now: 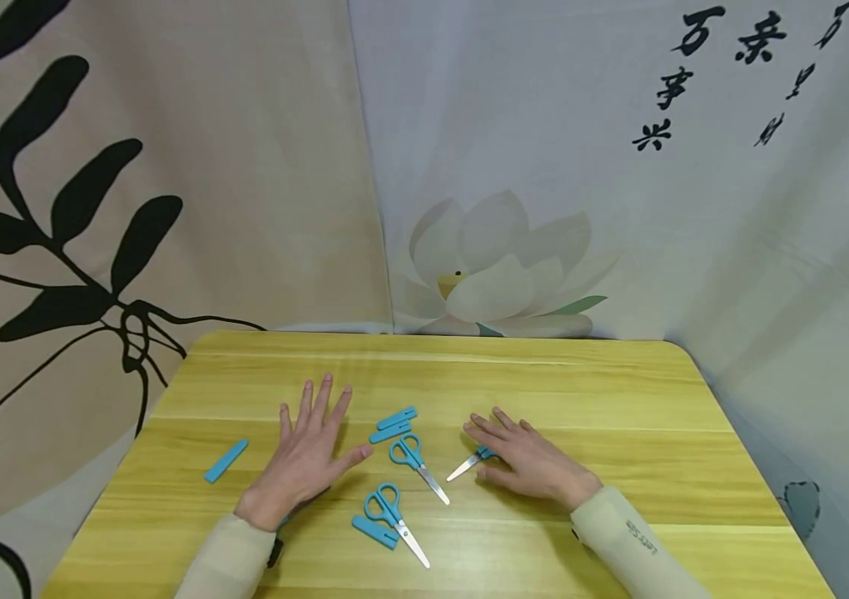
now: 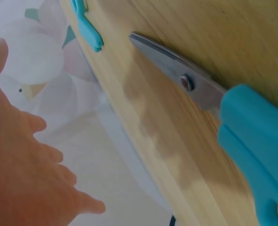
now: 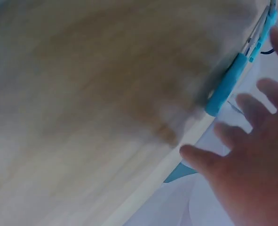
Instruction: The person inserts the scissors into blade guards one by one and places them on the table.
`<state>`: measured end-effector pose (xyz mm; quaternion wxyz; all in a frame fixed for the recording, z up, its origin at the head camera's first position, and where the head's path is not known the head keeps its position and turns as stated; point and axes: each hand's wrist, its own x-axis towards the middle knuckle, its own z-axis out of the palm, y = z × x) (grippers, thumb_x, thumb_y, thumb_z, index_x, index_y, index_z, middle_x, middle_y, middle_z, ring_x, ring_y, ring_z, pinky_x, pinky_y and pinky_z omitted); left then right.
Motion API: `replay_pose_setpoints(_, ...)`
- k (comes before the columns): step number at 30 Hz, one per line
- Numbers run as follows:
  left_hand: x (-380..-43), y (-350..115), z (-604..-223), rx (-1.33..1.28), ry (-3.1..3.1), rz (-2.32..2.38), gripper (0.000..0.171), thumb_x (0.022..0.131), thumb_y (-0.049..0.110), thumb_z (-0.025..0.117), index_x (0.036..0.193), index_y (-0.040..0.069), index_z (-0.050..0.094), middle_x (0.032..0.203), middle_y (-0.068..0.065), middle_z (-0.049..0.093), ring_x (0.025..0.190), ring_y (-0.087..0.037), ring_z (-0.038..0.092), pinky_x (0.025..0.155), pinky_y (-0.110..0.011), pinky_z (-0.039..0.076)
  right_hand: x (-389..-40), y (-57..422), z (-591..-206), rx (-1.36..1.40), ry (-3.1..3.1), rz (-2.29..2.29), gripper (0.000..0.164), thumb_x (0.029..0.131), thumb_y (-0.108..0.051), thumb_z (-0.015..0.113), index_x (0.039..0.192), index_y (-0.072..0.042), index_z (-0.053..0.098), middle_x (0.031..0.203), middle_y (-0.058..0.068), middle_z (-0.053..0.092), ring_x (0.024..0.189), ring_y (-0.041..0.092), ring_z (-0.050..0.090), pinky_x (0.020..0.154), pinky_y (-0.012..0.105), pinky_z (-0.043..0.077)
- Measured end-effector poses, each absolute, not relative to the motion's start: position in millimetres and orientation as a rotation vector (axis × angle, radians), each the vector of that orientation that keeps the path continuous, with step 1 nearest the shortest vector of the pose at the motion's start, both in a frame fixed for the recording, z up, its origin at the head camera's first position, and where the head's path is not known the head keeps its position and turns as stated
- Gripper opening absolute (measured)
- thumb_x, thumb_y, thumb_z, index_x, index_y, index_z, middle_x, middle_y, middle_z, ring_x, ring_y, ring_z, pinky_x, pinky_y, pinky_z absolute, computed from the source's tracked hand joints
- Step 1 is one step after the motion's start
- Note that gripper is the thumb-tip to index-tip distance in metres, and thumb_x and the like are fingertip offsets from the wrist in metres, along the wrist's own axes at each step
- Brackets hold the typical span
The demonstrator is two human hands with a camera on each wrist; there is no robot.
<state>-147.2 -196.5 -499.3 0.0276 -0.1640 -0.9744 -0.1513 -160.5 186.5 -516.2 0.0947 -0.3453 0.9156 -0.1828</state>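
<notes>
My left hand (image 1: 303, 456) spreads its fingers over the left-centre of the table, holding nothing. My right hand (image 1: 533, 462) reaches over a pair of blue-handled scissors (image 1: 464, 467); it hides most of the handles, and the fingers are extended. Between the hands lie upper scissors (image 1: 413, 457) and lower scissors (image 1: 398, 522), blades pointing toward the lower right. In the left wrist view, blue scissors (image 2: 195, 84) appear large beside the left hand (image 2: 28, 169). Blue scissor handles (image 3: 226, 84) lie beyond the right fingers in the right wrist view.
Two blue blade covers (image 1: 393, 424) lie together above the upper scissors. One cover (image 1: 374, 532) rests beside the lower scissors, another cover (image 1: 226, 461) left of the left hand. The wood-grain table (image 1: 619, 399) ends at a printed curtain (image 1: 282, 166).
</notes>
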Motion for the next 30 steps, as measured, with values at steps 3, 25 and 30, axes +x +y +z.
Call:
replay_pose_setpoints(3, -147, -195, -500, -0.512, -3.004, -0.457, 0.096, 0.097, 0.069, 0.054, 0.166, 0.012, 0.019, 0.171, -0.02, -0.003, 0.155, -0.048, -0.005, 0.113, -0.081, 0.004, -162, 188, -518, -1.073, 2.68, -0.54, 0.063, 0.104, -0.038, 0.064, 0.159, -0.015, 0.043, 0.165, 0.008, 0.035, 0.152, 0.039, 0.028, 0.114, 0.071, 0.029)
replay_pose_setpoints(25, -148, -191, -498, -0.527, -3.015, -0.555, 0.097, 0.098, 0.061, 0.061, 0.166, 0.008, 0.017, 0.171, -0.022, 0.003, 0.155, -0.046, -0.004, 0.112, -0.081, 0.006, -171, 187, -526, -1.143, 2.772, -0.722, 0.016, 0.092, -0.016, 0.081, 0.107, -0.014, 0.078, 0.117, -0.002, 0.066, 0.109, 0.02, 0.06, 0.095, 0.04, 0.054)
replay_pose_setpoints(30, -152, -186, -497, -0.565, -3.025, -0.671, 0.096, 0.098, 0.055, 0.066, 0.166, 0.008, 0.016, 0.171, -0.022, 0.003, 0.155, -0.045, -0.006, 0.113, -0.08, 0.003, -169, 187, -525, -1.138, 2.791, -0.716, 0.012, 0.092, -0.015, 0.081, 0.104, -0.015, 0.078, 0.113, -0.003, 0.066, 0.105, 0.019, 0.06, 0.093, 0.04, 0.054)
